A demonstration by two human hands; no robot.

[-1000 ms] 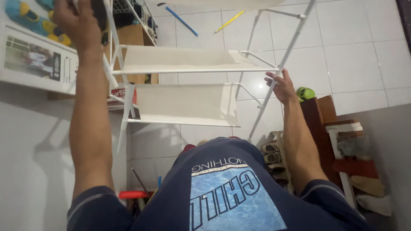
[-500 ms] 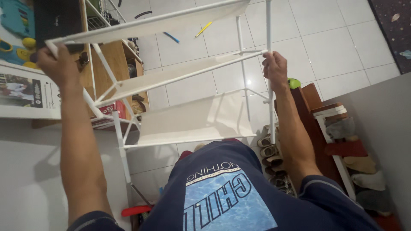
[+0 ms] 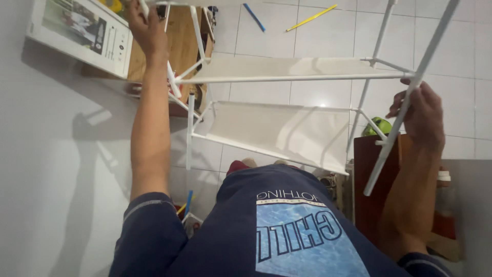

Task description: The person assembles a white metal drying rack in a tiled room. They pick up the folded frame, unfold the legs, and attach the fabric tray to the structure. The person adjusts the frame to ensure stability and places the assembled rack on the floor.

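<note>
A floor of pale square tiles (image 3: 318, 31) fills the background, with a grey wall (image 3: 56, 179) down the left side. Held up over that floor, in front of the person's chest, is a white shelf rack (image 3: 287, 77) of thin metal tubes carrying two off-white fabric shelves, one above the other; the lower shelf (image 3: 279, 131) sags a little and tilts down toward the person. The left hand (image 3: 146, 28) is raised high at the rack's upper left corner, its fingers wrapped around a white tube there. The right hand (image 3: 423, 115) sits lower on the opposite side, fingers curled around a slanting white leg tube (image 3: 402, 120) whose free end hangs in the air below the hand. The rack thus spans the gap between both hands, tipped rather than upright.

Beyond the rack, a blue rod (image 3: 254, 17) and a yellow rod (image 3: 311, 17) lie apart on the tiles. A flat printed box (image 3: 77, 33) leans on the wall at upper left, beside a wooden cabinet (image 3: 182, 46). Behind the right forearm stands a dark red-brown piece of furniture (image 3: 371, 174), with a green object (image 3: 378, 125) just above it.
</note>
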